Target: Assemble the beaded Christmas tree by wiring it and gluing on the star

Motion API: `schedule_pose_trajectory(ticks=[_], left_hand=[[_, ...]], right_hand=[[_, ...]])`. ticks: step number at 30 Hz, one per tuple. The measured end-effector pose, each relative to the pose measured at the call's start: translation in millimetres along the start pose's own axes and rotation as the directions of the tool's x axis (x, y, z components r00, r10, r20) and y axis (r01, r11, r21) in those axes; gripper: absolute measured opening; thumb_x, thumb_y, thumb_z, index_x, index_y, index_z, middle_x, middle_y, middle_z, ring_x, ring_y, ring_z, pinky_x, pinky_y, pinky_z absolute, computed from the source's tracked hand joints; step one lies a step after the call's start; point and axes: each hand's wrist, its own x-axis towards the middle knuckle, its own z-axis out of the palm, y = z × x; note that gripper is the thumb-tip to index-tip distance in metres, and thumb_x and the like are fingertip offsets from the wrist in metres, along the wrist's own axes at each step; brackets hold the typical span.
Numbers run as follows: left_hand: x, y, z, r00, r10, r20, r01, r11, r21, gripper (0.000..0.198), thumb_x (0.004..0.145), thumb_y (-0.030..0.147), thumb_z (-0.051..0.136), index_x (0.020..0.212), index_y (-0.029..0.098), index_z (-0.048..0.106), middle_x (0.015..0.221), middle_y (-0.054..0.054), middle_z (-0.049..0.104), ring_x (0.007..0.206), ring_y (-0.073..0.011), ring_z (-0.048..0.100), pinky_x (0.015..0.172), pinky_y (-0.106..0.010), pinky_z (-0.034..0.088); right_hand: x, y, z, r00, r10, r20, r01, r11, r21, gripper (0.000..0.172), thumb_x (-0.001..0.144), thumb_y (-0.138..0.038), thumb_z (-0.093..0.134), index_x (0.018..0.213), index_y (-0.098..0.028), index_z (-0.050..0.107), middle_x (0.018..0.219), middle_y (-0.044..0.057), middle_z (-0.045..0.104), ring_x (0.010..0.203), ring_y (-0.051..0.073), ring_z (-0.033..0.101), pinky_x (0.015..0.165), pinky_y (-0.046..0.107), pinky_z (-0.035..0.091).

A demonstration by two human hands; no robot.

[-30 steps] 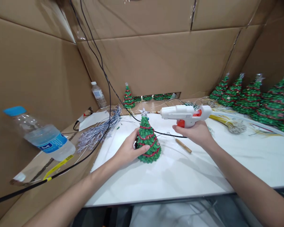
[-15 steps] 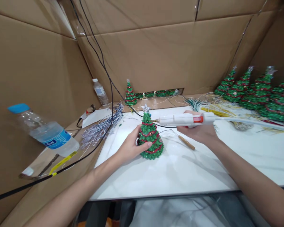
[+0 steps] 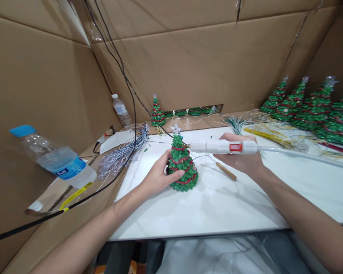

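A small green Christmas tree (image 3: pixel 183 167) with red garland and a clear star on top stands upright on the white board (image 3: pixel 200 213). My left hand (image 3: pixel 159 173) is closed around its left side, thumb across the front. In my right hand (image 3: pixel 240 160) is a white glue gun (image 3: pixel 214 147), its nozzle at the tree's right side just below the star; a long glue stick (image 3: pixel 303 154) runs out of its back end. Whether the nozzle touches the tree I cannot tell. A wooden-handled tool (image 3: pixel 226 171) with a thin metal shaft lies on the board between tree and right forearm.
Several finished trees (image 3: pixel 317 110) stand at the right, and another tree (image 3: pixel 157 112) at the back. Bundled wires (image 3: pixel 270 137) lie back right, star lights (image 3: pixel 114 163) on the left. A large bottle (image 3: pixel 60 160) and black cables (image 3: pixel 103 188) occupy the left side.
The glue gun has rolled slightly in my right hand and its back end sits a little lower and farther left. My left hand and the tree are almost where they were.
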Motion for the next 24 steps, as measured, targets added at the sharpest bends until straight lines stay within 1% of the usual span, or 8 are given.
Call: schedule_pose_trajectory(ticks=[5, 8, 10, 12, 16, 18, 19, 24], left_hand=[[0, 0, -0.2, 1.000, -0.005, -0.008, 0.005, 1.000, 0.018, 0.061, 0.086, 0.046, 0.068, 0.136, 0.019, 0.046, 0.128, -0.009, 0.061, 0.115, -0.0275, 0.058, 0.102, -0.036, 0.045], [-1, 0, -0.3, 1.000, -0.008, -0.010, 0.008, 1.000, 0.027, 0.062, 0.086, 0.047, 0.068, 0.136, 0.018, 0.046, 0.128, -0.010, 0.061, 0.115, -0.0279, 0.058, 0.101, -0.037, 0.045], [-1, 0, -0.2, 1.000, -0.008, -0.011, 0.009, 0.999, 0.040, 0.062, 0.086, 0.048, 0.067, 0.136, 0.017, 0.046, 0.129, -0.011, 0.061, 0.115, -0.0279, 0.058, 0.101, -0.037, 0.046], [0, 0, -0.1, 1.000, -0.006, -0.012, 0.007, 0.998, 0.056, 0.063, 0.086, 0.049, 0.067, 0.136, 0.017, 0.046, 0.130, -0.011, 0.060, 0.116, -0.0282, 0.057, 0.101, -0.037, 0.046], [0, 1, -0.3, 1.000, 0.006, -0.013, -0.005, 0.997, 0.075, 0.062, 0.086, 0.049, 0.067, 0.134, 0.017, 0.047, 0.133, -0.011, 0.059, 0.120, -0.0288, 0.055, 0.101, -0.036, 0.045], [1, 1, -0.6, 1.000, 0.010, -0.013, -0.009, 0.997, 0.073, 0.060, 0.086, 0.049, 0.067, 0.133, 0.017, 0.047, 0.132, -0.010, 0.059, 0.120, -0.0283, 0.055, 0.101, -0.035, 0.045], [1, 1, -0.8, 1.000, 0.011, -0.013, -0.010, 0.997, 0.071, 0.060, 0.086, 0.048, 0.067, 0.133, 0.017, 0.047, 0.132, -0.010, 0.059, 0.120, -0.0280, 0.055, 0.101, -0.035, 0.045], [1, 1, -0.9, 1.000, 0.008, -0.019, -0.006, 0.997, 0.072, 0.060, 0.086, 0.048, 0.067, 0.132, 0.016, 0.047, 0.132, -0.011, 0.059, 0.118, -0.0282, 0.056, 0.100, -0.035, 0.045]], right_hand=[[-2, 0, 1, 0.998, -0.049, -0.039, 0.047, 0.998, -0.043, 0.023, 0.066, -0.040, 0.063, 0.060, -0.020, 0.055, 0.050, -0.002, 0.054, 0.047, 0.010, 0.046, 0.048, 0.023, 0.032], [-4, 3, 1, 0.984, -0.157, -0.087, 0.148, 0.984, -0.101, 0.016, 0.067, -0.032, 0.062, 0.060, -0.020, 0.055, 0.051, -0.002, 0.056, 0.046, 0.009, 0.046, 0.048, 0.022, 0.031], [-5, 5, 0, 0.961, -0.256, -0.100, 0.240, 0.959, -0.150, 0.011, 0.069, -0.027, 0.061, 0.063, -0.019, 0.056, 0.052, -0.003, 0.056, 0.046, 0.008, 0.046, 0.048, 0.021, 0.032], [-6, 8, -2, 0.928, -0.354, -0.113, 0.330, 0.925, -0.189, 0.009, 0.073, -0.027, 0.061, 0.068, -0.019, 0.057, 0.054, -0.003, 0.057, 0.047, 0.008, 0.047, 0.049, 0.021, 0.032], [-7, 5, -5, 0.847, -0.501, -0.178, 0.442, 0.849, -0.289, 0.009, 0.078, -0.026, 0.059, 0.074, -0.018, 0.059, 0.054, -0.004, 0.056, 0.046, 0.007, 0.046, 0.049, 0.021, 0.030], [-7, 1, -6, 0.826, -0.528, -0.196, 0.457, 0.832, -0.316, 0.009, 0.079, -0.024, 0.057, 0.073, -0.018, 0.058, 0.053, -0.003, 0.055, 0.046, 0.008, 0.047, 0.049, 0.022, 0.029], [-7, -1, -6, 0.825, -0.528, -0.200, 0.457, 0.832, -0.314, 0.010, 0.080, -0.023, 0.056, 0.072, -0.018, 0.058, 0.052, -0.003, 0.055, 0.046, 0.008, 0.047, 0.049, 0.022, 0.029], [-7, -6, -7, 0.841, -0.510, -0.180, 0.453, 0.846, -0.282, 0.012, 0.081, -0.018, 0.052, 0.072, -0.018, 0.058, 0.056, -0.002, 0.061, 0.047, 0.009, 0.051, 0.049, 0.022, 0.029]])
